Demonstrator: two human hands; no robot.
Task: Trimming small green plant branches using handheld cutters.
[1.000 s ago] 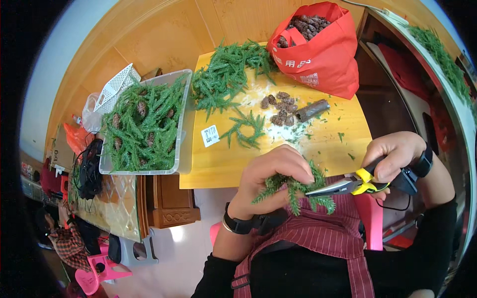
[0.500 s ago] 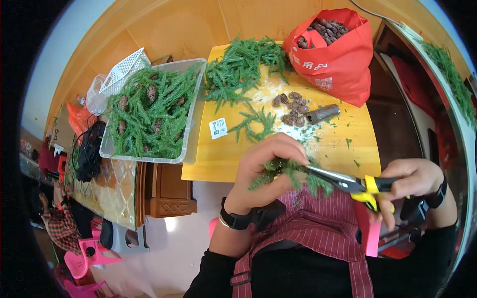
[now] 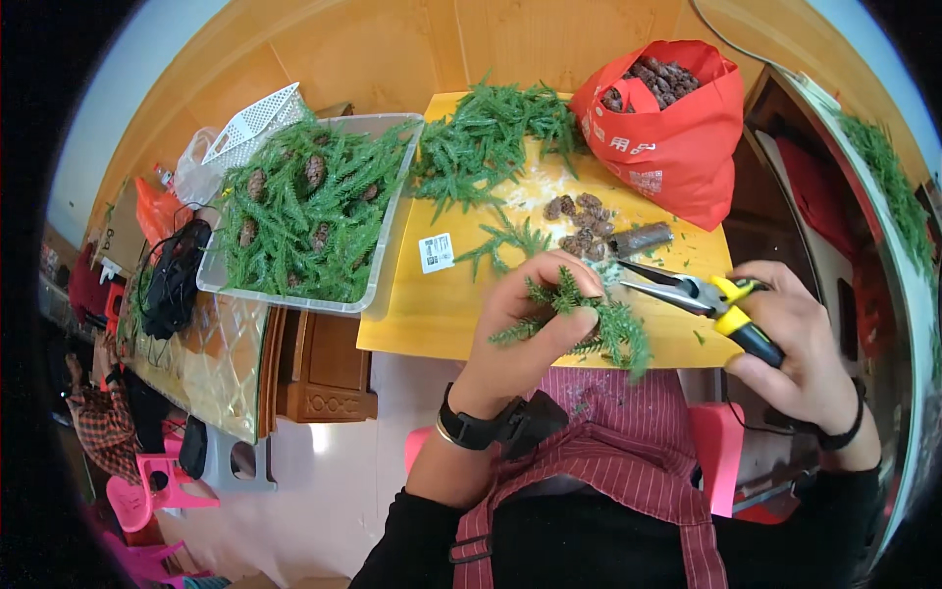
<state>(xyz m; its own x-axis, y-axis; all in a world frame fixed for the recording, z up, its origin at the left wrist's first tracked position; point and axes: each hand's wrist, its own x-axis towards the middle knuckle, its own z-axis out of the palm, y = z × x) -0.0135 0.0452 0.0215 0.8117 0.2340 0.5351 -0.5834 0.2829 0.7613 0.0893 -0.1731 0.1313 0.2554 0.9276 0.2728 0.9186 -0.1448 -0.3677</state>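
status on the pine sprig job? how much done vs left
Done: clear tray heaped with green sprigs with cones among them. In hand: left hand holds a green sprig; right hand holds yellow-handled pliers pointed at it. Left: loose sprig pile, pine cones on the yellow table, and a red bag of cones.

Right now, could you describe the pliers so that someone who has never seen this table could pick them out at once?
Start at the yellow table, then go to its near right corner. The right hand holds the pliers there, tips pointing at the green sprig in the left hand. They are the only tool with yellow-and-black handles and long metal jaws.
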